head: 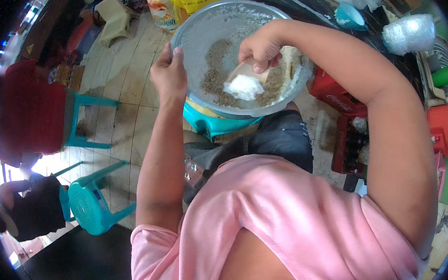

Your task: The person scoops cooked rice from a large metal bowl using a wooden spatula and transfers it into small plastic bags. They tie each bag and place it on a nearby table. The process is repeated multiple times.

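Observation:
A large round metal basin (195, 31) stands before me, held above a teal plastic stool (211, 123). My left hand (169, 71) grips the basin's left rim, thumb on the inside. In my right hand (260, 48) is a pale flat scraper (251, 70), low over the right half of the basin. White paste or dough (244, 87) sits at the scraper's lower edge. Brown crumbly material (214, 67) lies in a curved band on the basin floor. Pale dough-like matter (292, 61) clings along the right wall, and white residue dots the far wall.
A dark counter (296, 0) at upper right bears a teal cup (350, 15) and plastic-wrapped goods (409, 34). Red crates (336, 91) stand right of the basin. At left are a teal stool (89, 208), a red-covered chair (32, 111) and a person in dark clothing (36, 208).

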Demonstrator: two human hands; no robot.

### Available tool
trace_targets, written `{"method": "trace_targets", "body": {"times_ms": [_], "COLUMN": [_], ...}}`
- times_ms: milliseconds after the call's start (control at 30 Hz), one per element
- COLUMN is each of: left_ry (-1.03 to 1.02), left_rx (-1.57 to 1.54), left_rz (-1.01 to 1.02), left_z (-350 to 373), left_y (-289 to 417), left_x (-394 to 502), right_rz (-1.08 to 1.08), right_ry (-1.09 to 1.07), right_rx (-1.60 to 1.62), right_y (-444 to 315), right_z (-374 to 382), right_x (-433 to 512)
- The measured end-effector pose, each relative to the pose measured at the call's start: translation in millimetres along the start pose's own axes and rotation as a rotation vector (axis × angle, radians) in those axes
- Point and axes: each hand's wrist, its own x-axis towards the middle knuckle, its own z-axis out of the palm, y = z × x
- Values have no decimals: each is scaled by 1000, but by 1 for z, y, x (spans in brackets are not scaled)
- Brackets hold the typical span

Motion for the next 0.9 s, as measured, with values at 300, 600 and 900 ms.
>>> {"method": "trace_targets", "body": {"times_ms": [300, 600, 900], "left_ry": [-96, -258, -387], "left_rx": [-96, -369, -440], "left_rz": [-52, -224, -304], "left_z": [-5, -9, -17], "left_y": [12, 20, 16], "left_x": [-9, -5, 2], "right_rz": [-67, -53, 626], "right_ry": [262, 887, 1582], "right_rx": [454, 865, 311], "right_y": [31, 127, 212], "right_z": [-4, 6, 16], "right_x": [-77, -200, -240]}}
